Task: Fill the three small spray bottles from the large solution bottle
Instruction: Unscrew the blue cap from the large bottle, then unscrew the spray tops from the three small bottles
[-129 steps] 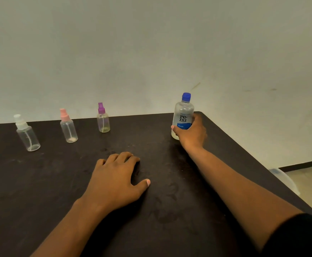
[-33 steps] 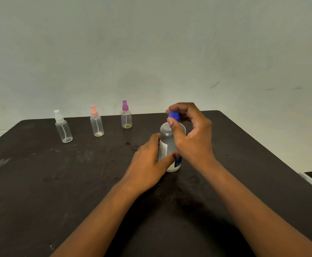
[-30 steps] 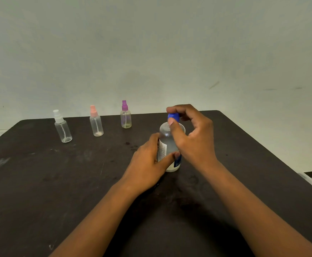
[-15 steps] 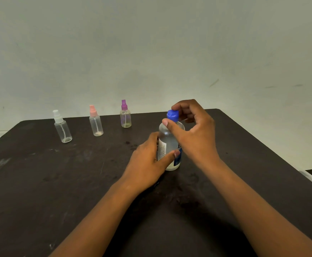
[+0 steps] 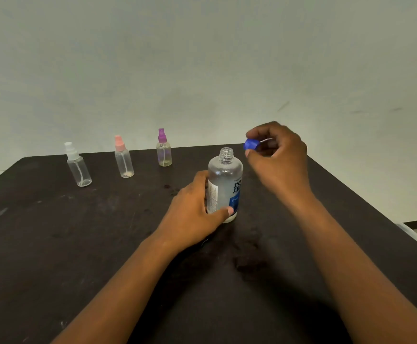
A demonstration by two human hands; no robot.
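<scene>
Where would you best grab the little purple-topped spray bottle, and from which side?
Grip the purple-topped spray bottle around its round clear body, below the narrow spray top, probably coming from the front. It stands upright near the table's far edge, with open space around it.

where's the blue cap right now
The blue cap is pinched in the right hand, off the big bottle and just right of its open neck.
</scene>
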